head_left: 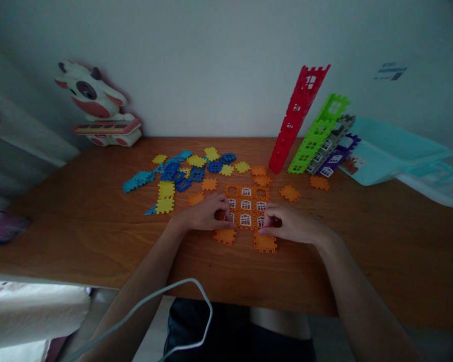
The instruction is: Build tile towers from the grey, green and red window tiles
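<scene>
A flat panel of joined orange window tiles (246, 205) lies on the wooden table (79, 221) in front of me. My left hand (204, 213) rests on the panel's left edge, fingers curled and pinched on a tile there. My right hand (289, 224) pinches the panel's right lower edge in the same way. Two plain orange tiles (265, 243) lie just below the panel, between my hands. Loose orange tiles (290, 193) are scattered around it.
Blue and yellow tiles (181, 173) lie spread at the left back. Red (297, 113), green (317, 133), grey and purple tile towers lean at the back right beside a turquoise box and lid (396, 151). A cow toy (96, 108) stands at the wall. A white cable (181, 311) hangs below.
</scene>
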The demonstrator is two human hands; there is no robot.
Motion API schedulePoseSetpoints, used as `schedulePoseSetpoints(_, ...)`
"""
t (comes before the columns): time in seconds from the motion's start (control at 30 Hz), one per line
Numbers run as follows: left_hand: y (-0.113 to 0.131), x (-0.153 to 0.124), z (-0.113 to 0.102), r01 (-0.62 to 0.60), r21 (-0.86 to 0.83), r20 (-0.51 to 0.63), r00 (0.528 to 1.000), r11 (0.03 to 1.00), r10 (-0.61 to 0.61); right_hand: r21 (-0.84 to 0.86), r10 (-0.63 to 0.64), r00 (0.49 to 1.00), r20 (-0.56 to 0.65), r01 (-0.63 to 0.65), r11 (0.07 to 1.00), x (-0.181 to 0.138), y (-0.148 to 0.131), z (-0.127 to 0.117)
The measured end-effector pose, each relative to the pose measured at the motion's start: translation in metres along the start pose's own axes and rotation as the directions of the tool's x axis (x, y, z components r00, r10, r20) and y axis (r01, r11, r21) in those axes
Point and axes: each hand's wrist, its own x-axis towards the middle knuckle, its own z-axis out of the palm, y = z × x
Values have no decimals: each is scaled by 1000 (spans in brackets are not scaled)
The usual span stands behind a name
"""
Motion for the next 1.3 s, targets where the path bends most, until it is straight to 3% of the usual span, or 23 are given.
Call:
schedulePoseSetpoints(0.33, -4, 1, 2, 5, 36, 0, 1000, 999, -5, 32, -33, 999, -7, 33, 999, 1, 3, 1)
schedulePoseSetpoints(0.57, 0, 1, 0, 13, 45, 9, 1000, 999, -14, 102, 66, 998, -23, -63, 993, 0, 12, 0)
schedulePoseSetpoints(0.73, 1, 1, -1, 11, 36, 6, 1000, 999, -11, 211, -9, 998, -59, 21, 977, 1, 16, 2)
schedulePoseSetpoints(0.93, -3, 1, 1, 12, 35, 4, 1000, 999, -12, 146, -19, 999, 39, 13, 989, 0, 5, -2)
schedulePoseSetpoints(1.3, -3, 0, 1, 13, 6, 4, 1000, 1000, -13, 76, 78, 996, 52, -81, 994, -4, 11, -5)
